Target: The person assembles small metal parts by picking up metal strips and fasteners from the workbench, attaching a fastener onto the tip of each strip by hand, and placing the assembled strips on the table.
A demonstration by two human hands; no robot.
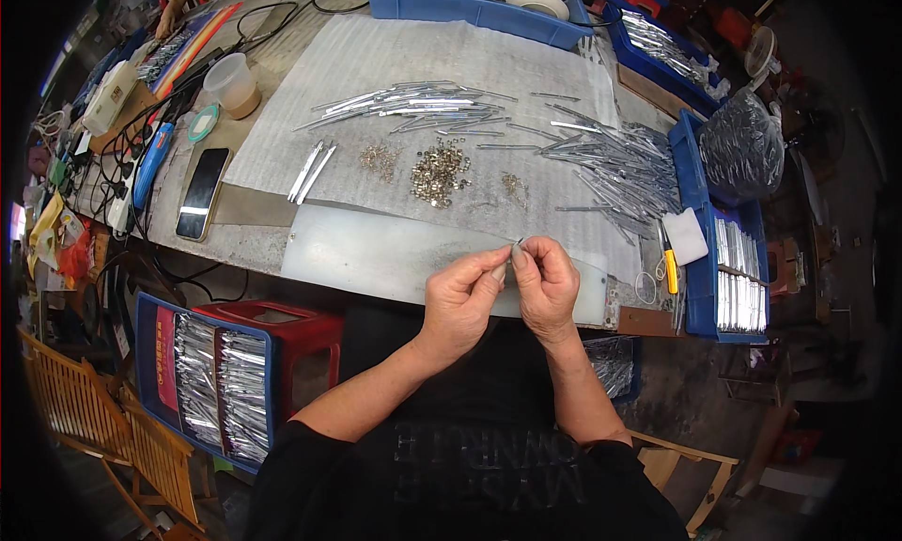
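Over the front edge of the table, my left hand (462,295) and my right hand (550,289) meet fingertip to fingertip. Both are closed in a pinch around something small and greyish that the fingers mostly hide. Below them lies a pale, smooth board (385,254). Just beyond it is a heap of small brassy metal parts (439,172). Smaller piles of tiny coppery pieces (378,161) and tiny gold-coloured pieces (513,186) flank that heap. Two slim silver pieces (311,172) lie side by side to the left. Thin silver metal rods (615,170) are heaped at the right, with a looser spread of silver strips (413,103) farther back.
Blue bins (700,287) of silver pieces line the right, near a yellow-handled cutter (670,268) and a white pad (686,236). A blue tray (470,13) borders the back. Leftward are a phone (203,194), a plastic cup (232,86) and cables. A filled blue crate (202,381) stands below.
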